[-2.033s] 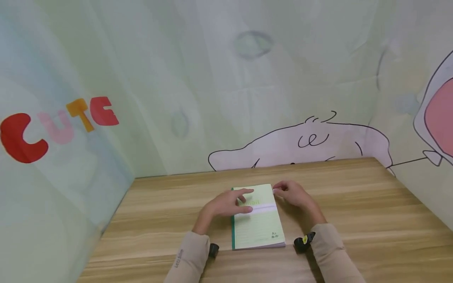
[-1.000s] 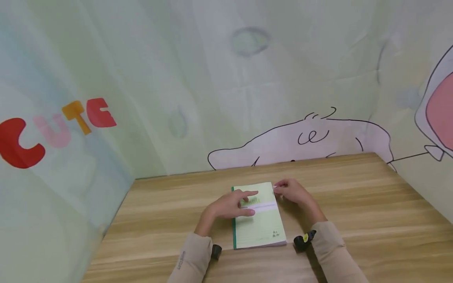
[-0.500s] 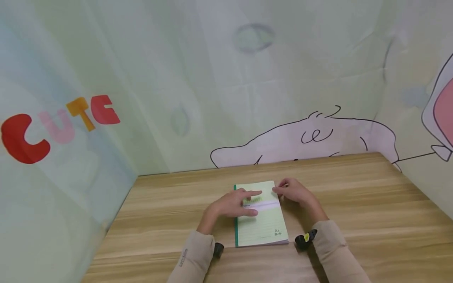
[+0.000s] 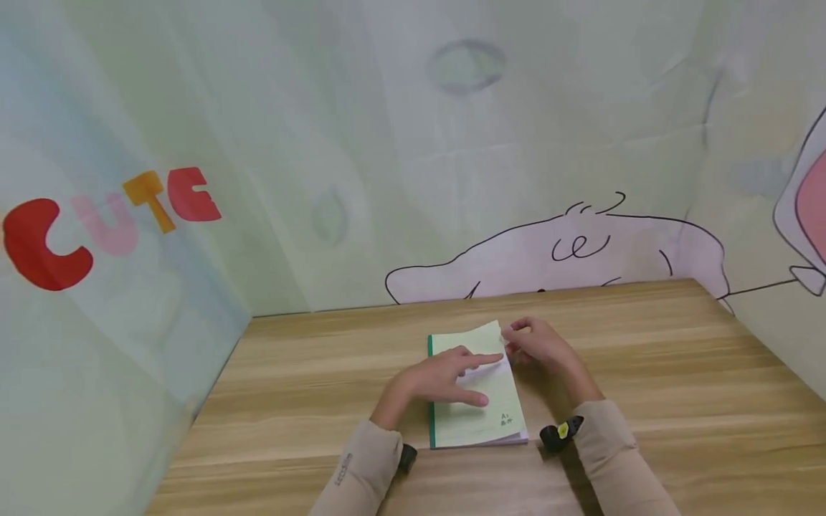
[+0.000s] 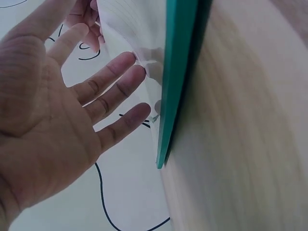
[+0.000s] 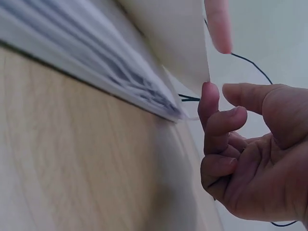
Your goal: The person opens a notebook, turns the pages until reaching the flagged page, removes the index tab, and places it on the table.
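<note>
A pale green notebook (image 4: 477, 423) with a dark green spine lies on the wooden table. Its cover is lifted and bent at the far right corner. My right hand (image 4: 538, 340) is at that corner. In the right wrist view, the curled index finger (image 6: 209, 98) meets the cover's edge, with the thumb tip close beside it. Stretched over the notebook's middle is my left hand (image 4: 445, 376), fingers spread and straight. In the left wrist view its fingertips come close to the cover (image 5: 154, 86); whether they touch it I cannot tell.
The wooden table (image 4: 323, 387) extends around the notebook. Behind it and at the left hangs a printed curtain (image 4: 323, 143) with a cartoon outline and colored letters. Small black wrist cameras (image 4: 553, 438) sit at both cuffs.
The left hand has moved right across the cover. The right hand, at the notebook's right edge throughout, has risen slightly, and the cover's far right corner now bends upward.
</note>
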`<state>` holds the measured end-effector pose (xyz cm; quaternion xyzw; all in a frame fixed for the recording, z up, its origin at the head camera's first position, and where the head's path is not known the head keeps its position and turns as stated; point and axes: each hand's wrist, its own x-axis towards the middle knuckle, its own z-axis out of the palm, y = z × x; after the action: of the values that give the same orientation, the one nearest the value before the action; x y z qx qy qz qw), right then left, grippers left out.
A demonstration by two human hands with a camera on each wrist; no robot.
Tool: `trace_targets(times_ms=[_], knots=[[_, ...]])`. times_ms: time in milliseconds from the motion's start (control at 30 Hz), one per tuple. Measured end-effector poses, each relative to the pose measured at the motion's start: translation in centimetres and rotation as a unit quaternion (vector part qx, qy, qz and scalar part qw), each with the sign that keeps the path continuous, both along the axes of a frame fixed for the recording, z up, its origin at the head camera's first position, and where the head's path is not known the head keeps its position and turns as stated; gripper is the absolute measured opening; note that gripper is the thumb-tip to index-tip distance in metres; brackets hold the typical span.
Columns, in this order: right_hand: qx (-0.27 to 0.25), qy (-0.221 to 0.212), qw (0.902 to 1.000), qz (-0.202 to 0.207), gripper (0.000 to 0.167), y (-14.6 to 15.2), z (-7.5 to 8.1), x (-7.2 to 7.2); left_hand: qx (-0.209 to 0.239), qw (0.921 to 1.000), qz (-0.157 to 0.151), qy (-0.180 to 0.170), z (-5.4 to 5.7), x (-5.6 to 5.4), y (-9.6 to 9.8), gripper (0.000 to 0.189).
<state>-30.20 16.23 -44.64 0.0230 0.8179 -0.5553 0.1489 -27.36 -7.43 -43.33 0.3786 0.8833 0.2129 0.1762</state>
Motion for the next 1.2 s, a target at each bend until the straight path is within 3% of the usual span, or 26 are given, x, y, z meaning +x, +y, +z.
trace_targets(times_ms=[267, 733, 967, 1200], knots=[[-0.027, 0.015, 0.9995, 0.004, 0.045, 0.2, 0.8, 0.3, 0.016, 0.9998, -0.013, -0.005, 0.0, -0.1, 0.6, 0.084], [-0.092, 0.019, 0.9945, 0.046, 0.044, 0.1, 0.6, 0.3, 0.019, 0.9997, 0.006, -0.016, 0.3, 0.1, 0.3, 0.072], [-0.05, 0.032, 0.9961, 0.065, 0.041, 0.0, 0.0, 0.2, 0.065, 0.9978, -0.008, -0.013, 0.3, -0.2, -0.3, 0.06], [-0.033, 0.024, 0.9974, 0.06, 0.044, -0.4, -1.1, 0.2, 0.11, 0.9927, -0.015, -0.047, 0.6, -0.5, -1.3, 0.054]])
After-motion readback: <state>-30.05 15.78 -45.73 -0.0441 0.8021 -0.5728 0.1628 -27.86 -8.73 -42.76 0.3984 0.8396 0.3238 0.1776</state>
